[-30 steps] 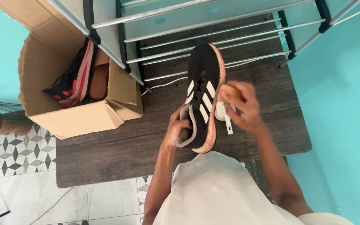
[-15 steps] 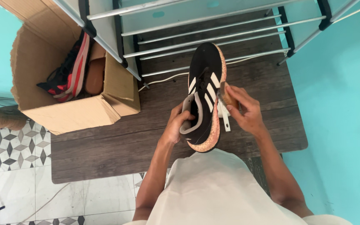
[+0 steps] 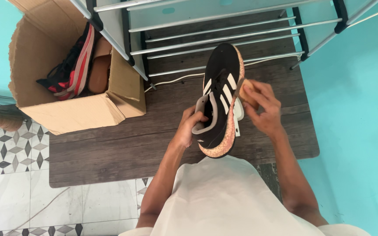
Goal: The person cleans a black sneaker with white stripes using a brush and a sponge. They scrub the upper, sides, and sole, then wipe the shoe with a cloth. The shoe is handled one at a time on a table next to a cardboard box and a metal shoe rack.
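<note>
A black sneaker [image 3: 219,87] with white side stripes and a speckled pink sole is held up in front of me, toe pointing away. My left hand [image 3: 190,126] grips it at the heel, fingers inside the opening. My right hand [image 3: 261,107] is closed on a small tan brush or sponge [image 3: 246,92] pressed against the sole's edge on the right side. A white handle-like piece [image 3: 239,114] shows below that hand.
An open cardboard box [image 3: 84,114] at the left holds a black and red sneaker [image 3: 71,65] and a brown item. A metal shoe rack [image 3: 206,26] stands ahead on a dark wood-pattern mat [image 3: 110,148]. Turquoise walls flank both sides; patterned tiles lie lower left.
The sneaker has stayed in both hands. My right hand has shifted slightly along the sole's right edge with the tan piece, and the view has drifted a little.
</note>
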